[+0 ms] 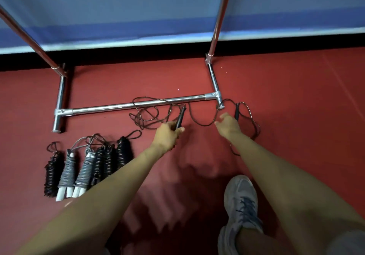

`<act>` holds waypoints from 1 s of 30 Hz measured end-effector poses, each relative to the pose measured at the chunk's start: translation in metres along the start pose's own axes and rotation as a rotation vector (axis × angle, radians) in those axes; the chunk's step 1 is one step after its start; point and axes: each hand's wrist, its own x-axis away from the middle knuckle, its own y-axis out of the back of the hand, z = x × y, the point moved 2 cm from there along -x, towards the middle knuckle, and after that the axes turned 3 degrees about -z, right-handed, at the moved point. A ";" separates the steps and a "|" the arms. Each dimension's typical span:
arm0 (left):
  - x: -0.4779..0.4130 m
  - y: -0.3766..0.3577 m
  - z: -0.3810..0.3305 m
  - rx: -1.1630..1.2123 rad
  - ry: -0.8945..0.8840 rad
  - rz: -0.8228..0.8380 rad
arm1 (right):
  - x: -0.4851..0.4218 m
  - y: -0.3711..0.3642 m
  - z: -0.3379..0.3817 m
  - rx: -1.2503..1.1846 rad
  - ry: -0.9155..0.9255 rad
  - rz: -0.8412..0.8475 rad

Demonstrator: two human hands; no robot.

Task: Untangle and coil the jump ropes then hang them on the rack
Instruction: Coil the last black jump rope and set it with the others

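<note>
Left hand (167, 134) grips slim handle (180, 116), looped cord (146, 114)

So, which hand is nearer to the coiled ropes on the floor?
Left. The left hand, gripping a black handle, is right of and beyond the coiled ropes; the right hand reaches farther right.

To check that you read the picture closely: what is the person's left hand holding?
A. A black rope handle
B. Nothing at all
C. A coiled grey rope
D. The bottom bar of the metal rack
A: the left hand has its fingers curled round a black handle, near the rack's bottom bar, while the coiled ropes lie apart on the floor.
</note>
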 end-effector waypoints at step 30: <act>0.018 0.010 -0.041 0.136 -0.067 -0.034 | 0.057 0.026 0.061 -0.451 -0.016 0.082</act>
